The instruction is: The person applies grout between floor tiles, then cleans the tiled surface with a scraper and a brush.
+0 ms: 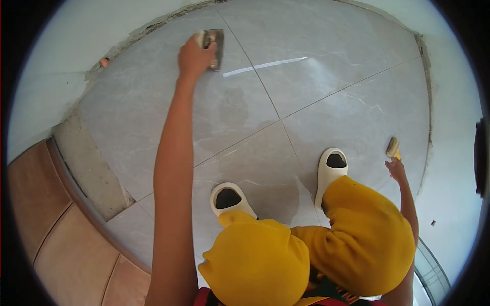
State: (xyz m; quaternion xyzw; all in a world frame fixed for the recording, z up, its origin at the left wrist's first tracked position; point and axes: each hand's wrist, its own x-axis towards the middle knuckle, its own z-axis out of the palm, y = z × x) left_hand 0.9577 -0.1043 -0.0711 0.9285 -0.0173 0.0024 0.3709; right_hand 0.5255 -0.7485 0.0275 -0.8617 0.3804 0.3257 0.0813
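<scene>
Float [218, 39] lies under the left hand [194, 58]; right hand [396, 169] grips brush [392, 147].

One single view, from a camera worn on the person's head; it faces forward and steeply down, almost straight onto the grey tiled floor [332, 102]; the lens is very wide, so the picture is round with dark corners and the lines bend; the knees [255, 260] fill the bottom centre, very near; the left hand [194, 56] with a float [214, 46] lies farthest, at the top left of centre; the right hand [395, 168] with a brush [392, 148] sits at the right edge; a pale wall [51, 76] curves along the upper left.
</scene>
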